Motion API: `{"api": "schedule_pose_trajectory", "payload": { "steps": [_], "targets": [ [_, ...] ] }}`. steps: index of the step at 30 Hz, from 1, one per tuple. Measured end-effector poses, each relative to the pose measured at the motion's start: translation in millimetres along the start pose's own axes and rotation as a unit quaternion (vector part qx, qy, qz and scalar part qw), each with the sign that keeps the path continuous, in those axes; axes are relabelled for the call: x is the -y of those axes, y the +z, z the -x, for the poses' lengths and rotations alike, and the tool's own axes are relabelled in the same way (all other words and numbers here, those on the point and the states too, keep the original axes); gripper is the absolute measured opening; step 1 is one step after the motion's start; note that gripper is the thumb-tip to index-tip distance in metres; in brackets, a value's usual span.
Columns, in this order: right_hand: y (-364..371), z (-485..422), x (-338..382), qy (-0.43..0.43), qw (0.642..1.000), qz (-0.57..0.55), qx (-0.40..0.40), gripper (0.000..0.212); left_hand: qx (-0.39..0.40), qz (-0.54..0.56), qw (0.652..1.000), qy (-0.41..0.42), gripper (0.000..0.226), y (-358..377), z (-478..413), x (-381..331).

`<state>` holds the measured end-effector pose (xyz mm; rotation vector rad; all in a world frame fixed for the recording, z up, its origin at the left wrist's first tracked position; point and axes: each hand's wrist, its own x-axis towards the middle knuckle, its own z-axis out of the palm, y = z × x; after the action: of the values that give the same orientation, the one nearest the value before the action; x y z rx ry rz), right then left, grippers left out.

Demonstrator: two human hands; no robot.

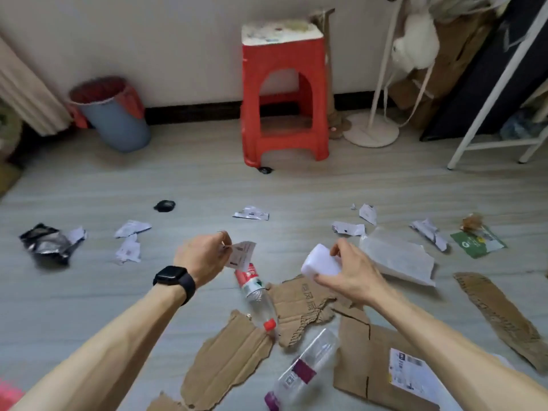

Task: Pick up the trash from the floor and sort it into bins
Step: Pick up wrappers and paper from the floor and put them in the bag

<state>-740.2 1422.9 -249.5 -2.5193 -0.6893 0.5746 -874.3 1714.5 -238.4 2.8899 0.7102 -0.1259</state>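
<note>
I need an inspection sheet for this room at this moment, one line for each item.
Surface: grey plank floor, strewn with trash.
Job's things: torn cardboard, red-capped bottle, purple-capped bottle and paper scraps on the floor; blue bin by the wall.
Clutter: black bag, green packet.
Grips: left hand pinches a paper slip; right hand holds a white block.
Cables: pale cords hang beside the white stand.
Surroundings: red stool, white wall.

wall (178, 40): white | floor (89, 179): grey planks | red stool (284, 99) | possibly fan stand (372, 130)
</note>
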Motion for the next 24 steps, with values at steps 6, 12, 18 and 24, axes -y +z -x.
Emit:
{"api": "schedule_pose_trajectory", "payload": {
  "steps": [6,12,18,24],
  "targets": [
    [-7,19,163,-0.199,0.976,0.083,0.004,0.075,-0.126,-0.009,0.985,-0.118,0.018,-109,108,134],
    [36,54,283,-0.330,0.928,0.169,0.047,0.049,-0.180,0.053,0.944,-0.272,0.014,-123,241,244],
    [116,89,362,-0.382,0.903,0.170,0.101,0.039,-0.162,0.096,0.906,-0.379,0.018,-82,343,306],
    [205,129,411,-0.410,0.881,0.158,0.176,0.061,-0.111,0.125,0.881,-0.444,0.014,-34,404,328]
  ]
}}
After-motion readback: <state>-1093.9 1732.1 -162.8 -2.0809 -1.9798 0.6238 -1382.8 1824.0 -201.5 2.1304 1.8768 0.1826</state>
